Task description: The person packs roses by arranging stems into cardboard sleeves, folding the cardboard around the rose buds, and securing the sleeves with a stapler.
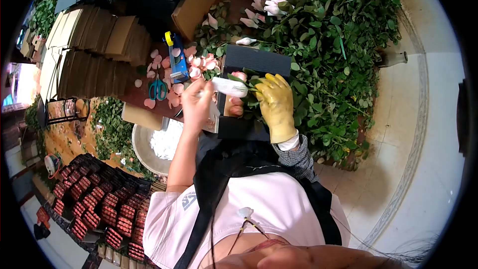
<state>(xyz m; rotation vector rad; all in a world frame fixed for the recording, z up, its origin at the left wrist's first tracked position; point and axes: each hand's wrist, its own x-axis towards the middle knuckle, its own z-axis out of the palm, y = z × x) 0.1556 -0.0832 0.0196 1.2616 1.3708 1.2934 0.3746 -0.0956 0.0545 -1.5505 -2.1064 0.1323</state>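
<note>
My bare left hand [197, 104] is closed on the narrow end of a white mesh flower sleeve [230, 87]. A green stem with leaves [253, 88] runs from the sleeve's wide end to my right hand [276, 107], in a yellow rubber glove, whose fingers are curled round it. The flower inside the sleeve is mostly hidden. Beneath my hands lie pink roses [235, 105] in front of a black corrugated sheet [256, 62]. Loose pink petals [174, 98] are scattered to the left of my left hand.
A blue tape dispenser [178, 65] and teal scissors [158, 89] lie at left. A bowl [142, 152] holds white sleeves [167, 141]. Leafy rose stems [328, 65] heap at right, sleeved buds [273, 5] behind. Cardboard stacks [94, 40] and packed rose boxes [109, 214] stand left.
</note>
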